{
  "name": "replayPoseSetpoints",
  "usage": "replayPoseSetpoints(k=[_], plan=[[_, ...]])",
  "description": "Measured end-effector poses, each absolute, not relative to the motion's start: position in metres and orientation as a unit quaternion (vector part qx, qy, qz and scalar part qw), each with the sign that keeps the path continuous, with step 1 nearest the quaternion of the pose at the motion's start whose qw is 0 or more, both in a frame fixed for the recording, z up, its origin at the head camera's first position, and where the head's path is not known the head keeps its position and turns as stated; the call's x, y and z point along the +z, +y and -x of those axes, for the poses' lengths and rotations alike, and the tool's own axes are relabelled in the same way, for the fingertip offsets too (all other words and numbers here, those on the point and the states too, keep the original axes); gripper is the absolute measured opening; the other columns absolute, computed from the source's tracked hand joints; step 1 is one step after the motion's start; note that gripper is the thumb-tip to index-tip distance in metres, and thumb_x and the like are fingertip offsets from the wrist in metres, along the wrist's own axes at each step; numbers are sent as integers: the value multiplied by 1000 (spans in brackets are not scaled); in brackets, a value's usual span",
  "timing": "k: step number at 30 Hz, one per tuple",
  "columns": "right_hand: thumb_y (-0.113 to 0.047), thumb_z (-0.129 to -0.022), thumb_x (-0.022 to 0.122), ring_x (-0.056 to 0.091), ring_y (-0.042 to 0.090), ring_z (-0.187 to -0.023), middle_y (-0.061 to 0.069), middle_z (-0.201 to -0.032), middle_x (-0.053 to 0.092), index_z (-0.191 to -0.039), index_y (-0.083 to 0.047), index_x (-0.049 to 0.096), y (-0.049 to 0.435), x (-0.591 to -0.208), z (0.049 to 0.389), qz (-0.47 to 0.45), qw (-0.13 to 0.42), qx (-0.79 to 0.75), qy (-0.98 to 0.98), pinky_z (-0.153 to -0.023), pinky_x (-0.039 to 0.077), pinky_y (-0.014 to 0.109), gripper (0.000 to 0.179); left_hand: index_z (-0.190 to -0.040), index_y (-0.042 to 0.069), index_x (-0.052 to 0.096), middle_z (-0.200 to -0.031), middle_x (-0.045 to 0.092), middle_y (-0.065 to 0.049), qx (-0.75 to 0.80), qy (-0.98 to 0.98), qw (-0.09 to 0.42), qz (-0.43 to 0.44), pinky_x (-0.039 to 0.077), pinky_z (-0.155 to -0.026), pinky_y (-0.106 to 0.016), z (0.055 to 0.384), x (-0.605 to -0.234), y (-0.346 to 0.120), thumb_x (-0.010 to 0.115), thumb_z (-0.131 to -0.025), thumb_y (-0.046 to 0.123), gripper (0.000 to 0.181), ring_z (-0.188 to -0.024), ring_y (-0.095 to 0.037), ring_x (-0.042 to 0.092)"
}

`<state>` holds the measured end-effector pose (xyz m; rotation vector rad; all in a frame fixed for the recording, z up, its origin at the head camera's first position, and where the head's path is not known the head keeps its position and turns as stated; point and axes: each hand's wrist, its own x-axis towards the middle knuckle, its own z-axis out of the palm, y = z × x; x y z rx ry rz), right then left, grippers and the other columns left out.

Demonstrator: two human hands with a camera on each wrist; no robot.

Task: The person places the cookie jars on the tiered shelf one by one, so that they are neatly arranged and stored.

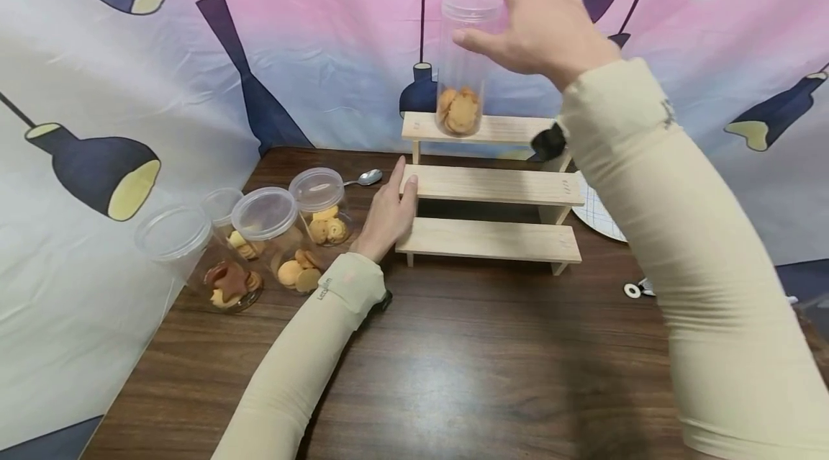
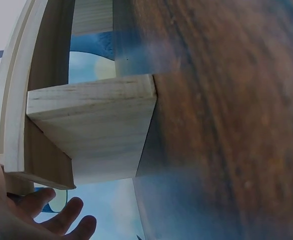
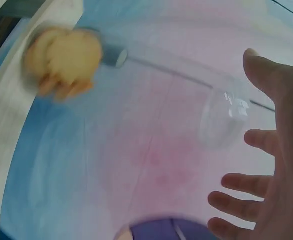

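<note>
A tall clear jar (image 1: 461, 64) with cookies in its bottom stands on the top step of a three-step wooden rack (image 1: 492, 186), toward its left end. My right hand (image 1: 540, 24) hovers beside the jar's lid, fingers spread and apart from it; the right wrist view shows a gap between the fingers and the jar (image 3: 161, 70). The left hand (image 1: 388, 215) rests against the left end of the rack's middle step, thumb and fingers extended. In the left wrist view, its loosely bent fingers (image 2: 61, 220) lie by the end of a wooden step (image 2: 49, 155).
Several lidded cookie jars (image 1: 265, 244) stand at the left of the brown table (image 1: 453, 345). Behind my left hand lies a spoon (image 1: 370, 177). A white plate-like item (image 1: 602, 212) shows partly behind my right sleeve, with a small metal object (image 1: 637, 290) nearer. A printed curtain hangs behind.
</note>
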<state>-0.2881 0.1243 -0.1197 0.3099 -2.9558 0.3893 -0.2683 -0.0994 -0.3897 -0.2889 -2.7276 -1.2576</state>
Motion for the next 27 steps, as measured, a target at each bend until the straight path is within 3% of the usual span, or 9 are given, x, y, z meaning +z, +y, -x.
replayPoseSetpoints(k=[4, 10, 17, 19, 24, 27], plan=[[-75, -89, 45, 14, 47, -148, 21, -164, 11, -162, -30, 8, 158, -126, 273, -104, 64, 95, -988, -116, 15, 66, 94, -161, 30, 11, -151, 46, -19, -417, -902, 63, 94, 35, -114, -48, 269, -390, -106, 22, -105, 57, 64, -136, -36, 46], [-69, -93, 46, 24, 56, -139, 33, -156, 20, -161, -22, 18, 217, -145, 242, -114, 69, 47, -990, -109, 20, 71, 87, -161, 30, 11, -153, 43, -19, -420, -901, 71, 83, 34, -114, -50, 271, -389, -117, 22, -105, 57, 64, -139, -37, 42], [-64, -90, 59, 38, 60, -122, 34, -146, 37, -156, -15, 34, 285, -195, 179, -83, 142, 10, -986, -90, 29, 75, 86, -161, 29, 10, -149, 47, -20, -414, -904, 68, 86, 35, -113, -50, 271, -391, -123, 22, -105, 57, 64, -136, -37, 45], [-68, -88, 58, 42, 61, -116, 35, -141, 42, -152, -12, 41, 301, -213, 163, -77, 186, 11, -979, -88, 32, 74, 87, -161, 30, 10, -149, 47, -20, -413, -904, 65, 84, 35, -114, -50, 270, -392, -124, 22, -105, 57, 64, -137, -37, 45], [-94, -76, 31, 42, 60, -117, 41, -132, 44, -142, -1, 51, 337, -256, 135, -86, 309, 66, -945, -101, 33, 69, 116, -161, 29, 11, -150, 45, -21, -413, -904, 72, 81, 34, -114, -51, 269, -393, -125, 22, -105, 56, 63, -137, -38, 44], [-97, -71, 21, 38, 58, -128, 42, -136, 42, -146, 0, 46, 356, -275, 120, -51, 329, 89, -939, -112, 26, 65, 125, -161, 29, 11, -150, 45, -21, -411, -905, 73, 80, 35, -114, -51, 269, -392, -126, 22, -105, 56, 64, -137, -38, 44]])
